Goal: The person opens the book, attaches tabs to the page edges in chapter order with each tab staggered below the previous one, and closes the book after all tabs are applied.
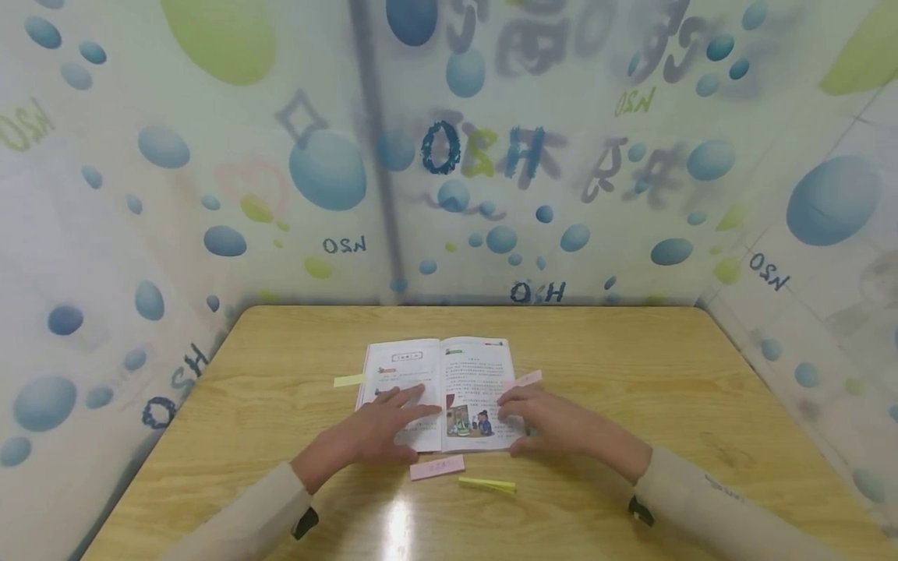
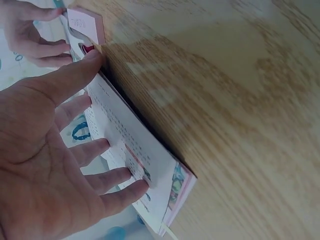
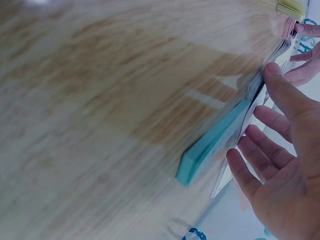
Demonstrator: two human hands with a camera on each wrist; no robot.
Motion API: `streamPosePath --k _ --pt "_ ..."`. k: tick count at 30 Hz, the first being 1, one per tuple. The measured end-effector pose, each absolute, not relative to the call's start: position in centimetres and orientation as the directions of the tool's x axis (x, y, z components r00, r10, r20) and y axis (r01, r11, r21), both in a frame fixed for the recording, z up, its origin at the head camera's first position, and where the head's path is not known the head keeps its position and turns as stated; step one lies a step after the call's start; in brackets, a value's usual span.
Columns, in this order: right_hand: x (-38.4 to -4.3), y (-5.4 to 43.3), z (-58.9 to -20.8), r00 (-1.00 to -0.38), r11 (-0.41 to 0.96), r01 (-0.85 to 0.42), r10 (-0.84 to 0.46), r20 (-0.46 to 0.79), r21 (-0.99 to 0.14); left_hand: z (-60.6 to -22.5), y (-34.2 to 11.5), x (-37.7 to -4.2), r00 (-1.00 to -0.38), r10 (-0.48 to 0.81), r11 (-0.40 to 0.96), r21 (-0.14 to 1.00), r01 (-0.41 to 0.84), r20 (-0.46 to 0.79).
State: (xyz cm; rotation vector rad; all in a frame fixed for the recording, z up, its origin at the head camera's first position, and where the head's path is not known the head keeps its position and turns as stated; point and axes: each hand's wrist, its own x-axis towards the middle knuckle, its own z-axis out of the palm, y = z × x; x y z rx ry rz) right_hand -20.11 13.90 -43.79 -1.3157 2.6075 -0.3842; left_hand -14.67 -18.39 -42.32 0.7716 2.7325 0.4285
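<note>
An open book (image 1: pixel 477 374) with printed text and a coloured picture lies on the wooden table. My left hand (image 1: pixel 382 425) rests on the left page, fingers spread and fairly straight. My right hand (image 1: pixel 550 421) is at the right page's outer edge, with its fingertips on or just over the paper. Beside that edge, partly under the right hand, is a teal sticky-note pad (image 3: pixel 212 142); whether the fingers touch it I cannot tell. A yellow strip (image 1: pixel 348 381) sticks out from the book's left side, and a pink strip (image 1: pixel 524 380) lies at its right edge.
Just in front of the book lies a pink sticky-note pad (image 1: pixel 437 467) with writing on it. A yellow sticky-note pad (image 1: pixel 487 485) is near it, to the right. Patterned walls (image 1: pixel 477 234) stand behind the table (image 1: pixel 295 335) and at both sides.
</note>
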Motion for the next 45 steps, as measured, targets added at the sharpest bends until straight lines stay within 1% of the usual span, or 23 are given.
streamPosePath --k 10,17,21,28,30,34,45 --pt "-20.1 14.1 -43.0 -0.536 0.525 -0.789 -0.842 -0.060 -0.318 -42.5 -19.2 -14.3 -0.815 0.566 0.794 0.346 0.500 -0.122" --pt "-20.3 14.3 -42.4 -0.440 0.418 -0.871 -0.897 0.032 -0.257 -42.3 -19.8 -13.4 -0.820 0.565 0.787 0.359 0.503 -0.090" --pt "-20.4 14.2 -42.0 -0.421 0.395 -0.886 -0.905 0.064 -0.244 -42.1 -20.2 -12.9 -0.816 0.576 0.774 0.360 0.520 -0.059" --pt "-20.7 13.9 -41.6 -0.383 0.356 -0.901 -0.921 0.070 -0.247 -42.0 -20.5 -12.5 -0.810 0.585 0.766 0.355 0.535 -0.042" --pt "-20.7 13.8 -41.6 -0.378 0.353 -0.904 -0.923 0.064 -0.242 -42.0 -20.5 -12.5 -0.809 0.586 0.765 0.355 0.537 -0.039" --pt "-20.5 13.6 -41.5 -0.392 0.373 -0.900 -0.919 0.042 -0.226 -42.0 -20.4 -12.5 -0.815 0.577 0.770 0.363 0.525 -0.045" --pt "-20.7 13.2 -42.2 -0.438 0.417 -0.870 -0.899 0.025 -0.262 -42.1 -20.3 -12.7 -0.827 0.557 0.789 0.359 0.499 -0.077"
